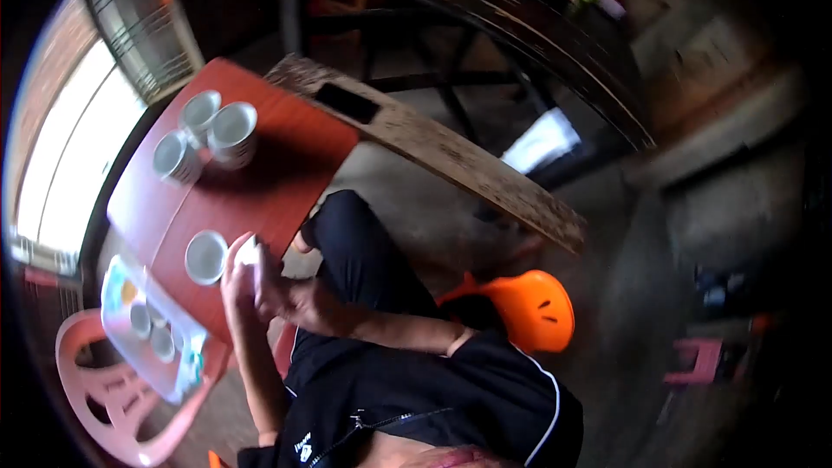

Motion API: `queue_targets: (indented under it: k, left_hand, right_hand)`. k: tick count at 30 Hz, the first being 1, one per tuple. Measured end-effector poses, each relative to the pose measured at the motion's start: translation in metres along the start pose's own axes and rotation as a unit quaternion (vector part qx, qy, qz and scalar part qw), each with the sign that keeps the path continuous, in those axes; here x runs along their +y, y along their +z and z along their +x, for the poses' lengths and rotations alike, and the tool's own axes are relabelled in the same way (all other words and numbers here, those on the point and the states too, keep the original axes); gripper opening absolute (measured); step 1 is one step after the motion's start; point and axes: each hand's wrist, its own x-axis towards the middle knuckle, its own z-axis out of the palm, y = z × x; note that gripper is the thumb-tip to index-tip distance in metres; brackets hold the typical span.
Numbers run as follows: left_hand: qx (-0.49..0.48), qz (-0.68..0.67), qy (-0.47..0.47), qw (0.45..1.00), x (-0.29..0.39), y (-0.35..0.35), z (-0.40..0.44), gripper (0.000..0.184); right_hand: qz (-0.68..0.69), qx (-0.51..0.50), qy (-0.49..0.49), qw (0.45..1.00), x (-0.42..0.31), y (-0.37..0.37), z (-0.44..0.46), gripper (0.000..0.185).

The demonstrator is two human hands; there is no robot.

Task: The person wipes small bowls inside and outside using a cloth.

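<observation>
My left hand and my right hand are close together at the near edge of the table. Both are closed around a small white thing, blurred and mostly covered by the fingers, so I cannot tell its kind. Just left of my fingers, a white cup stands upright on the red-brown table. Three more white cups, a left one, a back one and a right one, stand grouped at the table's far end, with patterned outsides.
A clear plastic box with small round items sits at the table's left end, by a pink chair. A worn wooden bench lies beyond the table. An orange stool stands at right. A dark table is behind.
</observation>
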Motion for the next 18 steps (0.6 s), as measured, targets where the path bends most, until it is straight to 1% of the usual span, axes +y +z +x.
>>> queue_targets:
  k: [1,2,3,4,6,7,8,10,11,12,13,14,15,16,17,18]
  left_hand:
    - [0.027,-0.014,-0.033,0.999,0.005,0.002,0.001,0.055]
    - [0.060,-0.053,-0.072,0.994,0.011,-0.002,0.002,0.051]
    - [0.048,-0.023,-0.073,0.996,0.016,-0.005,0.005,0.048]
    - [0.039,0.006,-0.071,0.997,0.019,-0.010,0.007,0.046]
    - [0.051,-0.011,-0.095,0.994,0.015,-0.021,0.009,0.046]
    - [0.042,-0.037,-0.101,0.993,0.006,-0.045,0.014,0.045]
    - [0.102,-0.115,-0.136,0.979,0.004,-0.041,0.012,0.047]
    - [0.112,-0.134,-0.102,0.979,-0.004,-0.054,0.010,0.045]
    - [0.100,-0.011,-0.049,0.994,-0.007,-0.061,0.008,0.044]
    - [0.102,0.125,0.005,0.987,-0.011,-0.069,0.005,0.042]
    - [0.118,0.249,0.056,0.960,-0.012,-0.071,0.002,0.041]
    - [0.086,0.150,0.006,0.985,-0.008,-0.066,0.002,0.041]
    - [0.064,0.052,-0.050,0.995,-0.004,-0.060,0.001,0.042]
    - [0.003,-0.002,-0.064,0.998,0.000,-0.064,0.003,0.043]
    - [-0.059,-0.057,-0.078,0.994,0.004,-0.069,0.005,0.044]
    - [-0.014,0.056,0.011,0.998,-0.006,-0.085,0.005,0.043]
  right_hand:
    - [-0.270,0.014,-0.109,0.957,-0.004,0.004,0.003,0.038]
    - [-0.520,0.017,-0.198,0.831,-0.013,0.005,0.008,0.044]
    - [-0.539,0.073,-0.269,0.795,-0.020,-0.001,0.015,0.050]
    - [-0.472,0.091,-0.245,0.842,-0.021,0.000,0.018,0.045]
    - [-0.333,0.111,-0.225,0.909,-0.005,0.013,0.009,0.032]
    - [-0.225,-0.010,-0.121,0.967,0.000,0.013,0.009,0.028]
    - [-0.161,-0.015,-0.110,0.981,-0.004,0.014,0.011,0.026]
    - [-0.030,-0.020,-0.087,0.996,-0.013,0.016,0.014,0.020]
    - [-0.152,0.029,-0.196,0.968,-0.032,0.007,0.021,0.022]
    - [-0.307,0.016,-0.256,0.917,-0.021,0.008,0.026,0.030]
    - [-0.444,0.022,-0.320,0.836,-0.011,0.009,0.030,0.039]
    - [-0.379,-0.006,-0.285,0.881,-0.010,0.005,0.027,0.039]
    - [-0.309,-0.036,-0.249,0.917,-0.010,0.001,0.024,0.039]
    - [-0.236,-0.067,-0.212,0.946,-0.009,-0.001,0.024,0.040]
    - [-0.257,0.000,-0.280,0.925,-0.005,0.003,0.023,0.037]
    - [-0.194,-0.044,-0.225,0.954,-0.001,0.005,0.022,0.036]
